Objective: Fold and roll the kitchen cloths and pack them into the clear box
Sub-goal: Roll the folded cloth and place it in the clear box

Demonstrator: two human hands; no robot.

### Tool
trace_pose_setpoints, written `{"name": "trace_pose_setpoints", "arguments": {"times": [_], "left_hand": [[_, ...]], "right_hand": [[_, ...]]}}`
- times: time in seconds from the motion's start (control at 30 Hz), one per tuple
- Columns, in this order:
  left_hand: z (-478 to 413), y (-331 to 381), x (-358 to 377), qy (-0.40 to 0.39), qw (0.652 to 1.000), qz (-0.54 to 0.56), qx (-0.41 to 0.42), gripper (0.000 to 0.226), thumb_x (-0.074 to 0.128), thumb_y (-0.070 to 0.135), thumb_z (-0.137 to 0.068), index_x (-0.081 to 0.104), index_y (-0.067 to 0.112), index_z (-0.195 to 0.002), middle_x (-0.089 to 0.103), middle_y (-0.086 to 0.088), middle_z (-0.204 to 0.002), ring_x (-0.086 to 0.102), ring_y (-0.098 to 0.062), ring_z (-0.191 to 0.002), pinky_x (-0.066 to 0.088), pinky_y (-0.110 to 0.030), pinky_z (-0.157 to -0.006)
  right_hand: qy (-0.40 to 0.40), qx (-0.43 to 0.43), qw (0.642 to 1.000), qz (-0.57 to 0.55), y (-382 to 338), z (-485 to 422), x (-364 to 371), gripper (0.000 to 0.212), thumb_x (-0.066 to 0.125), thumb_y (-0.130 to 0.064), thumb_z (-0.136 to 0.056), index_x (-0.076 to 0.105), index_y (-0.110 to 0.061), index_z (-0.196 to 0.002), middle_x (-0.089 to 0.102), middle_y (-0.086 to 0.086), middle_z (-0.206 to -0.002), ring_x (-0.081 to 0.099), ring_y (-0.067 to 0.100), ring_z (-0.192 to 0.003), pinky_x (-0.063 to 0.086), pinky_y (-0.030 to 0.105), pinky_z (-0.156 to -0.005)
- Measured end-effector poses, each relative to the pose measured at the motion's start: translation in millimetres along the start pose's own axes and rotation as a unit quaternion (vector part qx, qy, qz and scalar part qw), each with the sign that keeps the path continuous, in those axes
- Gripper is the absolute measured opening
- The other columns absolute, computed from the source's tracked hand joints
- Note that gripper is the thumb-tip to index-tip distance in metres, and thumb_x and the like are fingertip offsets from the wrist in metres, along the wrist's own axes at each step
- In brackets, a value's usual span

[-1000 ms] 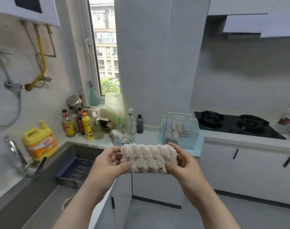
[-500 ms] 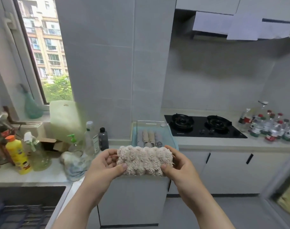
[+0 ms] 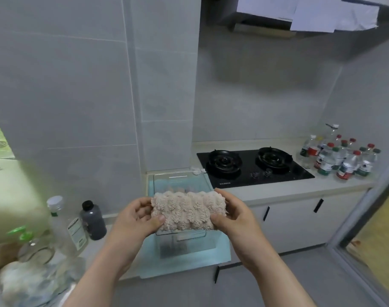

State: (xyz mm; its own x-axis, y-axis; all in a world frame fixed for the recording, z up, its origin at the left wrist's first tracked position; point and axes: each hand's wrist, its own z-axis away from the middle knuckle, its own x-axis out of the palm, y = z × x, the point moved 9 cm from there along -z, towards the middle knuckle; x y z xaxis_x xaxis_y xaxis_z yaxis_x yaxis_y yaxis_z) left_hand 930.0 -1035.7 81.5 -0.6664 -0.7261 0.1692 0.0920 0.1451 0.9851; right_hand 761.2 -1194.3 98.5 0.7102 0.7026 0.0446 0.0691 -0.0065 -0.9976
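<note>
A beige fluffy kitchen cloth (image 3: pixel 186 210), folded into a thick roll, is held crosswise in the air. My left hand (image 3: pixel 137 218) grips its left end and my right hand (image 3: pixel 235 214) grips its right end, thumbs on the near side. Right behind and under it stands the clear box (image 3: pixel 180 176) on a light blue mat (image 3: pixel 220 251). Several rolled cloths show faintly inside the box, mostly hidden by the cloth I hold.
A black two-burner gas hob (image 3: pixel 251 167) lies to the right of the box, with several water bottles (image 3: pixel 342 156) beyond it. Left on the counter stand a dark bottle (image 3: pixel 92 220), a clear bottle (image 3: pixel 66 224) and a crumpled cloth heap (image 3: pixel 33 282).
My view has swung right, from the sink and window side toward the hob, and closer to the counter. The cloth, held the same way in both hands, now sits over the clear box.
</note>
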Motion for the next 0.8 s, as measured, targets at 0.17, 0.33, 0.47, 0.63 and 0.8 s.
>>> {"name": "trace_pose_setpoints", "arguments": {"times": [0.17, 0.33, 0.47, 0.63, 0.8], "left_hand": [[-74, -11, 18, 0.035, 0.998, 0.042, 0.009, 0.032, 0.069, -0.001, -0.072, 0.060, 0.013, -0.100, 0.073, -0.004, -0.090, 0.068, -0.016, -0.079, 0.055, -0.025, -0.065], [-147, -24, 37, 0.059, 0.993, 0.090, -0.050, 0.024, 0.051, -0.008, -0.089, 0.062, 0.008, -0.102, 0.072, -0.008, -0.088, 0.069, -0.016, -0.073, 0.058, -0.026, -0.060], [-192, -35, 44, 0.068, 0.991, 0.086, -0.070, 0.023, 0.053, -0.006, -0.089, 0.065, 0.007, -0.104, 0.074, -0.010, -0.093, 0.070, -0.017, -0.080, 0.059, -0.027, -0.068], [-230, -58, 32, 0.114, 0.988, 0.053, -0.089, 0.015, 0.065, 0.002, -0.086, 0.058, 0.009, -0.097, 0.065, -0.011, -0.085, 0.063, -0.020, -0.073, 0.054, -0.027, -0.062], [-261, -80, 29, 0.088, 0.991, 0.011, -0.102, 0.014, 0.063, 0.009, -0.090, 0.056, 0.001, -0.098, 0.061, -0.015, -0.083, 0.061, -0.025, -0.075, 0.055, -0.040, -0.069]], "right_hand": [[-0.054, 0.013, 0.998, 0.001, 21, -79, -7, 0.042, 0.067, 0.010, -0.080, 0.062, -0.016, -0.113, 0.068, 0.007, -0.111, 0.069, 0.018, -0.085, 0.055, 0.028, -0.072], [-0.152, 0.056, 0.987, 0.023, 32, -155, -16, 0.047, 0.069, -0.014, -0.067, 0.061, -0.018, -0.113, 0.066, 0.007, -0.111, 0.064, 0.009, -0.084, 0.051, 0.020, -0.071], [-0.243, 0.065, 0.965, 0.079, 36, -201, -2, 0.063, 0.073, -0.008, -0.074, 0.056, -0.040, -0.125, 0.059, 0.000, -0.124, 0.062, 0.008, -0.094, 0.049, 0.019, -0.072], [-0.318, 0.078, 0.938, 0.112, 48, -230, 23, 0.079, 0.064, 0.007, -0.082, 0.041, -0.046, -0.136, 0.062, -0.013, -0.118, 0.063, -0.001, -0.083, 0.048, 0.017, -0.066], [-0.292, 0.111, 0.936, 0.165, 76, -256, 33, 0.078, 0.067, -0.001, -0.077, 0.045, -0.048, -0.135, 0.059, -0.009, -0.118, 0.060, 0.001, -0.088, 0.048, 0.015, -0.069]]}}
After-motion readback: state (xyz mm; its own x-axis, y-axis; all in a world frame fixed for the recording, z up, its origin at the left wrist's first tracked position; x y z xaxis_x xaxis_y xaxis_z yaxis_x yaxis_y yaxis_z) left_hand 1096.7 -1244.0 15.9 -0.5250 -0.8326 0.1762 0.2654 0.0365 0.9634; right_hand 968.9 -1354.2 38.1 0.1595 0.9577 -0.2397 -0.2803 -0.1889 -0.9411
